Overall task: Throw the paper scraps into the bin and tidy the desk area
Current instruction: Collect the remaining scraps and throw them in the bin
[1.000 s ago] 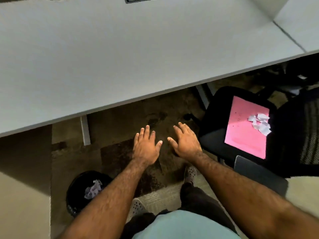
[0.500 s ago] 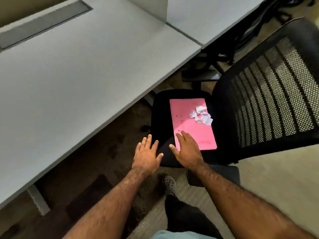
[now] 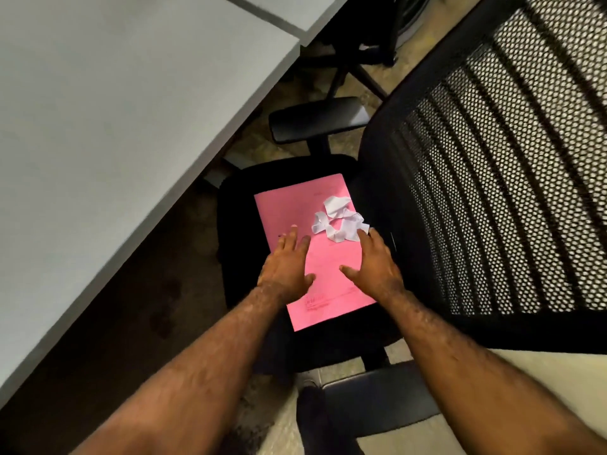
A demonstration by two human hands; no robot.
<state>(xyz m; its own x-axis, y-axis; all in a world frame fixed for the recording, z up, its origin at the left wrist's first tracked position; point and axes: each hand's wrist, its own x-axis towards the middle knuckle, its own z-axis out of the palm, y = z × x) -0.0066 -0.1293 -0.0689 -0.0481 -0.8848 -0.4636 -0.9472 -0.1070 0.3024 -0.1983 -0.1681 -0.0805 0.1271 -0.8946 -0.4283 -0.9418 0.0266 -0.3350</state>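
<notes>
A pink folder lies flat on the black seat of an office chair. A small heap of crumpled white paper scraps rests on the folder's far right part. My left hand hovers palm down over the folder's left edge, fingers apart and holding nothing. Over the folder's right edge, my right hand is also spread and empty, its fingertips just short of the scraps. The bin is out of view.
The chair's mesh backrest rises at the right, with armrests at the far side and near side. A grey desk fills the left. Dark carpet lies under the desk; my shoe shows at the bottom.
The view has swung right, from the floor and bin to the chair. Both hands have moved forward over the pink folder, close to the scraps.
</notes>
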